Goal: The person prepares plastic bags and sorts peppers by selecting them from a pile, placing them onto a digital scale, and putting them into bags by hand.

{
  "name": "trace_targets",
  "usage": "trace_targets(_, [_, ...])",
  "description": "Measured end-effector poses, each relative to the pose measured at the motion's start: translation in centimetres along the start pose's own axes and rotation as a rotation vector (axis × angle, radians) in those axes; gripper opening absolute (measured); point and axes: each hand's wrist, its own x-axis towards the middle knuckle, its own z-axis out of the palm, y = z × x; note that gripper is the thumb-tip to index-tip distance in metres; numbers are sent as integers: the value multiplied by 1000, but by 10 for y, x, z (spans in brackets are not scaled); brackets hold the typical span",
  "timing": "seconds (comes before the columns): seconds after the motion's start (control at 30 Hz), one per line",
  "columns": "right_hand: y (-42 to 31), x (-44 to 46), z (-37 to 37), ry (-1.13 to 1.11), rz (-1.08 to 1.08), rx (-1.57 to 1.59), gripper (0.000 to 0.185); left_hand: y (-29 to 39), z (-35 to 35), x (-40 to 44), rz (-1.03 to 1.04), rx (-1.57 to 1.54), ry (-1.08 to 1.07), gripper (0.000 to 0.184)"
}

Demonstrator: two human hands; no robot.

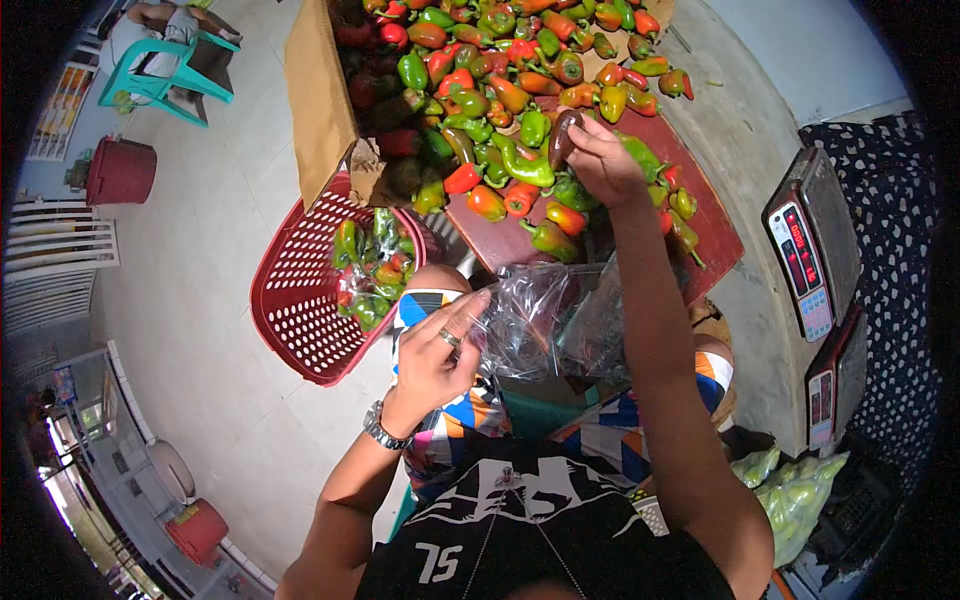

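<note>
The dark pepper (563,140), at one o'clock in the view, sat pinched in the right hand's (604,165) grip; it looked light, firm, slick and bruisable, best held around its body. Loose peppers (509,94) lay at ten o'clock from it, the red bench (712,222) at four. At seven, the left hand (438,348) touched a limp plastic bag (530,312), its grip impossible to tell.

2 digital scales (807,262) | dark spotted cloth (880,260) behind | upper left: green chair (128,82), red tub (124,172)

Head-worn fisheye view, forward and down, close above both hands (432,362) (606,165)
</note>
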Motion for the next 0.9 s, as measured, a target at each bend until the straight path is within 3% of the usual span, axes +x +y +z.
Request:
trace_targets(0.1, [-10, -1, 18, 54, 45, 52, 24, 1, 0, 1, 8, -2, 2, 58])
trace_targets(0.2, [-3, 3, -10, -36, 80, 292, 24, 0, 0, 1, 9, -14, 1, 59])
trace_targets(0.3, [0, 7, -29, 20, 56, -150, 26, -3, 0, -1, 20, -28, 6, 59])
trace_targets(0.4, [11, -1, 17, 21, -473, -1557, 25, -4, 0, -2, 17, -35, 3, 59])
trace_targets(0.53, [26, -11, 24, 107, -456, -1860, 25, -3, 0, -2, -2, -38, -12, 58])
trace_targets(0.63, [-8, -8, 28, 172, 260, -901, 26, -3, 0, -3, 8, -27, 9, 57])
trace_targets(0.73, [-30, -32, 43, 108, 151, 51, 30, -4, 1, -4, 6, -38, 12, 58])
trace_targets(0.87, [-26, -46, 49, 65, -138, 14, 44, -3, 3, -2, 26, -25, 7, 58])
trace_targets(0.9, [-27, -47, 50, 72, -128, 41, 46, -3, 3, -1, 28, -22, 8, 58])
